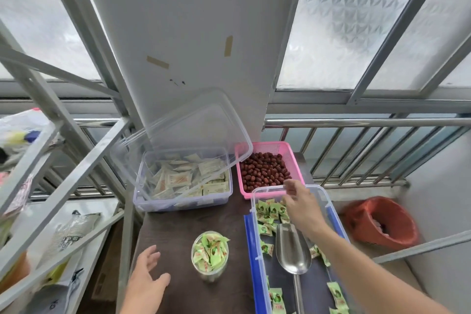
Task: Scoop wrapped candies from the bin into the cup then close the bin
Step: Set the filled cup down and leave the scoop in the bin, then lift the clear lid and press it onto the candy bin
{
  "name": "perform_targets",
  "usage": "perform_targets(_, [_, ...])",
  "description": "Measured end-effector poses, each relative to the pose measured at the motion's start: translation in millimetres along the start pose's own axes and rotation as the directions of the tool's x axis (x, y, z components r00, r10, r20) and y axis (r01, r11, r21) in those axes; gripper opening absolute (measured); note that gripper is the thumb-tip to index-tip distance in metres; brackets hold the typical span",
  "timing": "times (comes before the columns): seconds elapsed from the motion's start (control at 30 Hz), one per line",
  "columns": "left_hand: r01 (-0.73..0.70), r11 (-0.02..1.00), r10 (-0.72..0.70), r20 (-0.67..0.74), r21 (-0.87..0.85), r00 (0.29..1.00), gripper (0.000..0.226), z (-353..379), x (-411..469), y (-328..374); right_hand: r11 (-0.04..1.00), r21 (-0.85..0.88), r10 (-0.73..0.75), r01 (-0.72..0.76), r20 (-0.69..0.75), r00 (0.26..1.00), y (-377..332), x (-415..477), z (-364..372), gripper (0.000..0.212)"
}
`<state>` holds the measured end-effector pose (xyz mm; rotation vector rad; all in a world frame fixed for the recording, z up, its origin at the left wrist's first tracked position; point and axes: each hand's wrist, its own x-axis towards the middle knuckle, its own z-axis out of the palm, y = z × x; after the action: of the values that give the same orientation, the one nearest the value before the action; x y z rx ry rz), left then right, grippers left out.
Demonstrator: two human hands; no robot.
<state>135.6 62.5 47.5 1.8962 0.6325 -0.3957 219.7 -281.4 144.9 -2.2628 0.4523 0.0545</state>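
While the left hand rests spread and empty on the dark table, the cup just to its right brims with green wrapped candies, so scooping looks finished. Further right, the metal scoop lies inside the open bin and the lid seems not yet on. The right hand, fingers loosely apart, reaches over the bin's far rim, crowded by the pink basket.

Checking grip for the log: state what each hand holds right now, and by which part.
Left hand: nothing, open above the table. Right hand: reaches over the candy bin to its far rim; whether it grips it cannot be told. The scoop lies unheld.
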Motion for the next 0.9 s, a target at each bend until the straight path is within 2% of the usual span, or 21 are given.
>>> perform_targets(0.17, [-0.032,0.995,0.039,0.066,-0.098,0.997,0.061,-26.6,-17.8,17.5,0.991,0.116,-0.084,0.07,0.119,0.989,-90.4,94.6,37.8,0.051])
perform_targets(0.37, [-0.119,0.981,0.119,-0.009,-0.154,0.993,0.061,-61.4,-40.6,30.1,0.983,0.183,-0.006,-0.02,0.144,0.99,-125.9,155.8,69.5,0.075])
perform_targets(0.47, [-0.191,0.974,0.186,-0.053,-0.118,0.981,0.064,-73.9,-42.7,33.4,0.975,0.219,0.002,-0.026,0.108,0.994,-127.3,153.2,61.3,0.059])
perform_targets(0.53, [-0.243,0.966,0.234,-0.096,-0.085,0.967,0.07,-80.2,-43.7,40.5,0.982,0.189,-0.053,0.026,0.137,0.989,-125.9,140.2,45.9,0.039])
perform_targets(0.6, [-0.327,0.943,0.316,-0.145,-0.062,0.938,0.077,-86.1,-43.7,55.4,0.968,0.232,-0.146,0.098,0.202,0.968,-126.2,118.2,26.5,0.027])
perform_targets(0.67, [-0.425,0.905,0.411,-0.205,-0.027,0.888,0.088,-92.8,-44.6,79.6,0.943,0.285,-0.232,0.172,0.194,0.953,-130.7,91.6,7.1,0.027])
perform_targets(0.77, [-0.553,0.821,0.569,-0.274,0.14,0.775,0.079,-105.2,-54.7,135.5,0.907,0.274,-0.353,0.319,0.085,0.932,-151.1,48.6,-30.4,0.031])
perform_targets(0.83, [-0.618,0.735,0.678,-0.318,0.28,0.663,0.079,-114.3,-64.1,173.8,0.864,0.269,-0.446,0.425,0.02,0.895,-168.3,18.6,-67.2,0.031])
perform_targets(0.9, [-0.666,0.621,0.784,-0.317,0.413,0.535,0.09,-121.5,-75.6,207.1,0.809,0.247,-0.542,0.534,-0.039,0.84,-186.9,-14.4,-113.3,0.034])
